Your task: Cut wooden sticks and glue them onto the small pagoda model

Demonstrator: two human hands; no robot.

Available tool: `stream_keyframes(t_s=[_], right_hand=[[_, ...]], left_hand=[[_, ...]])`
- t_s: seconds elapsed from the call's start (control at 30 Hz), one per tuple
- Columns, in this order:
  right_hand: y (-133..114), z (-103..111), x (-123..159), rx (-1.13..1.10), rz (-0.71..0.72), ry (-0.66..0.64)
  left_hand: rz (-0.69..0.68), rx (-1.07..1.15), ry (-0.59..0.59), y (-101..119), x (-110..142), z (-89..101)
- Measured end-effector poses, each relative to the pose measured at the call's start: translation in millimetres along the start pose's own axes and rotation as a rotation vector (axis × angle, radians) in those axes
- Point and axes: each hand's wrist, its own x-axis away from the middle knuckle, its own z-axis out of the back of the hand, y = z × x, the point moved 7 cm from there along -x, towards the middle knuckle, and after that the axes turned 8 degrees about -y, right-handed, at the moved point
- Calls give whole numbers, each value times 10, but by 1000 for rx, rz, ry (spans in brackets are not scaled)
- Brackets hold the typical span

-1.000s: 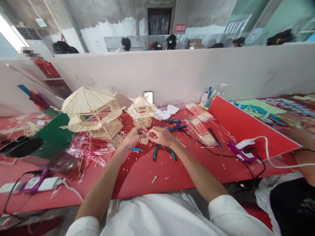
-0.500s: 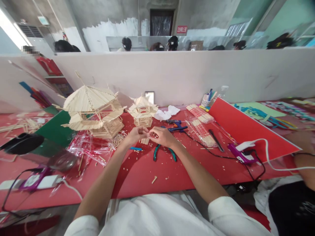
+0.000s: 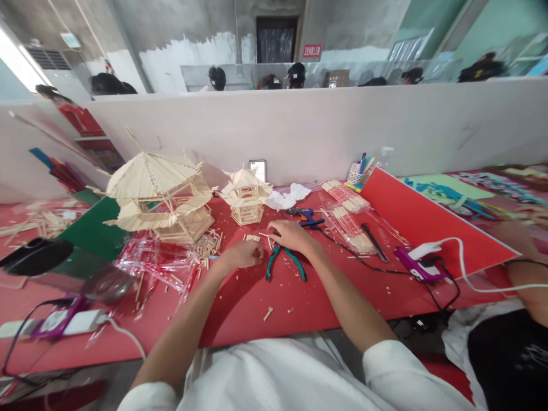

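My left hand (image 3: 245, 254) rests low over the red table (image 3: 240, 319), its fingers curled in; what they hold, if anything, is hidden. Close by, my right hand (image 3: 291, 235) pinches a short wooden stick (image 3: 264, 234) between thumb and fingertips. Just behind my left hand lies a small row of pale sticks (image 3: 252, 237). Pliers with teal handles (image 3: 295, 265) lie spread under my right hand, their jaws partly covered. Beyond the hands stands a small stick-built pavilion (image 3: 247, 197), and a larger stick pavilion (image 3: 158, 197) stands to its left.
A blue glue gun (image 3: 309, 217) and packs of sticks (image 3: 351, 228) lie right of my hands, before a red board (image 3: 432, 228). Crumpled plastic wrap (image 3: 156, 262), a tumbler (image 3: 94, 277) and purple power strips (image 3: 60, 317) occupy the left. Another person's arm (image 3: 526, 285) is at far right.
My hands were together at the fingertips and are now apart. The left has dropped toward me to the table; the right stays near the pliers, a stick now showing in its fingers.
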Motion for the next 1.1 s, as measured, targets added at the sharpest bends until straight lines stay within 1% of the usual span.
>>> stream_keyframes(t_s=[0.1,0.23,0.33,0.43,0.57,0.63,0.7,0.77,0.87,1.0,1.1], right_hand=[[-30,-80,-3,54,-2,-61],[-68,-145,1,88,2,-117],[-69,-121,0,55,-3,-98],[-58,-17,4,-59,2,-12],[-39,134,14,-292,52,100],[-18,179,12,-435,75,133],[10,187,0,-606,87,133],[31,164,-15,-774,90,99],[34,137,-22,-925,98,47],[18,164,-13,-948,121,45],[11,190,-15,-926,122,76]], left_hand=[[13,-39,-108,60,16,-55],[27,-85,-132,128,48,-41],[17,-107,-145,166,61,-44],[-3,-72,-150,177,62,-41],[-24,26,-156,129,37,-32],[-38,92,-161,86,17,-31],[-56,174,-147,47,-1,-14],[-87,233,-112,32,-12,24],[-138,260,28,54,-5,166],[-166,295,272,89,48,403],[-153,352,373,69,75,492]])
